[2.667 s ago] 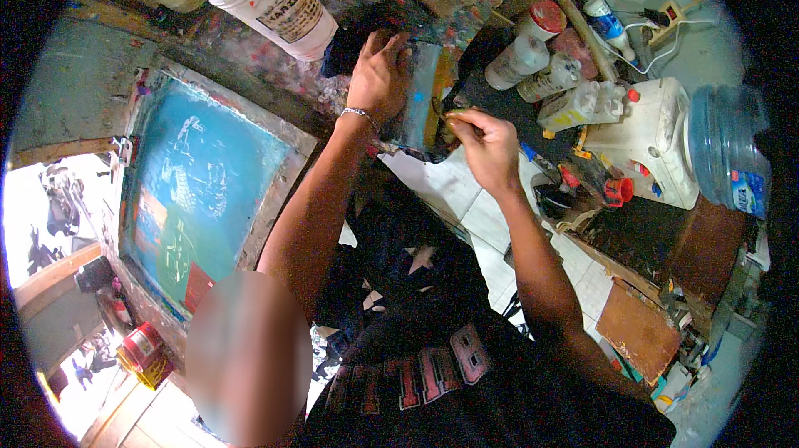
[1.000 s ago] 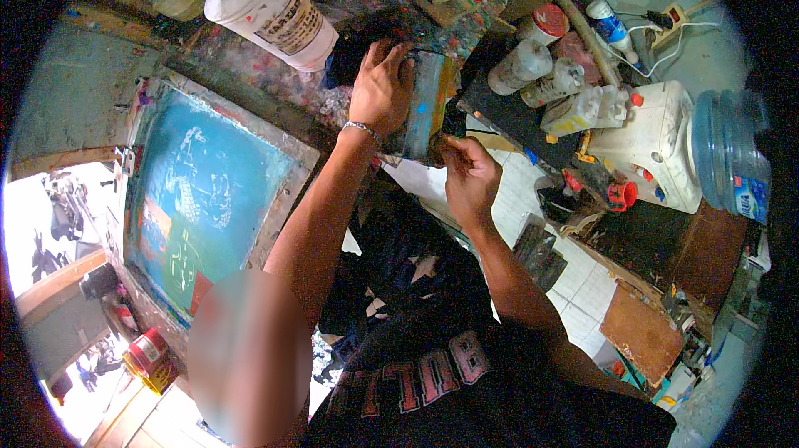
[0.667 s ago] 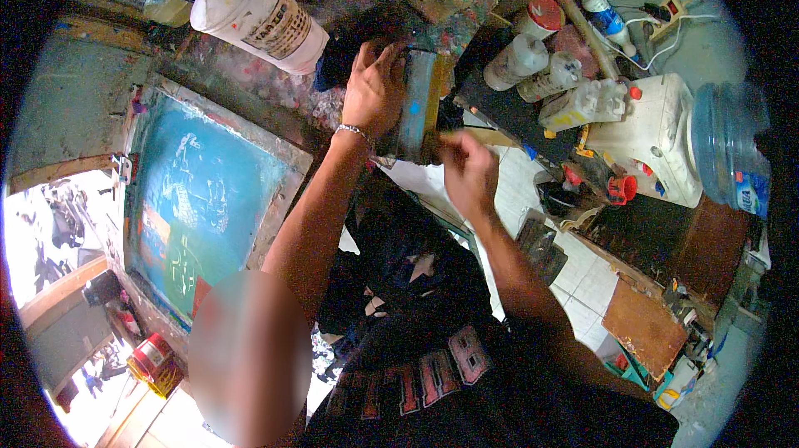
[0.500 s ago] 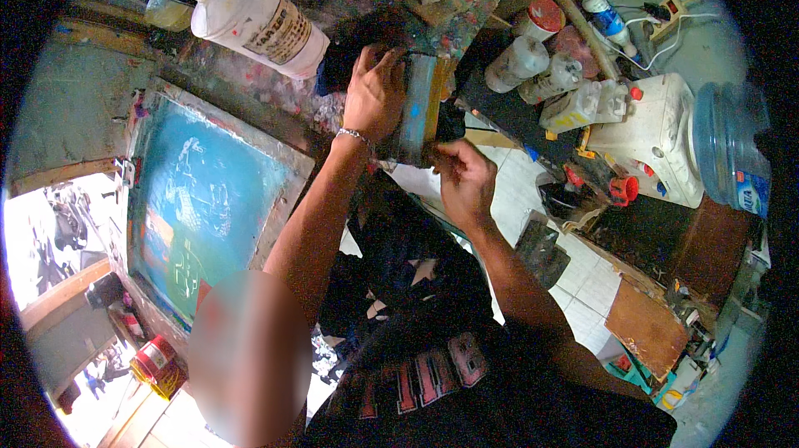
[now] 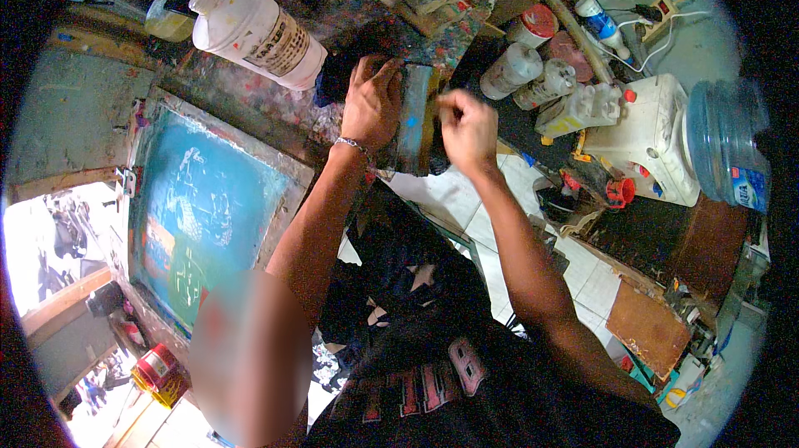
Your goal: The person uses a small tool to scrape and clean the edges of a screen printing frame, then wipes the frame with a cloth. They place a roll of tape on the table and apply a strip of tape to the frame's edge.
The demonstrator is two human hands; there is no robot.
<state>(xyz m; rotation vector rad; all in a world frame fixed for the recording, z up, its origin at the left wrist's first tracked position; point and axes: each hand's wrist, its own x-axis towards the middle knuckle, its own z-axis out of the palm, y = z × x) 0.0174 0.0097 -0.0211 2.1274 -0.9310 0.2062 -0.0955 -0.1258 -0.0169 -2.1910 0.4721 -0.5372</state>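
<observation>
Basically, bar (image 5: 415, 102) (blue-spotted) btwn hands (image 5: 371, 112)

The paint-streaked block (image 5: 414, 121) looks matt and worn. Dried paint leaves the table (image 5: 337, 13) rough and crusty. The white bottle (image 5: 254, 32) is smooth, dull plastic; the blue jug (image 5: 722, 140) — translucent plastic — looks glossy. The screen (image 5: 204, 190) appears smooth, its frame (image 5: 290, 186) rough, stained wood. The bracelet (image 5: 356, 146) gleams like metal.

At left we see a blue framed panel (image 5: 237, 177), with a white bottle (image 5: 265, 38) beyond it; at right, a white jerrycan (image 5: 653, 140) beside a blue jug (image 5: 722, 136), and nearer, a brown board (image 5: 647, 327).
</observation>
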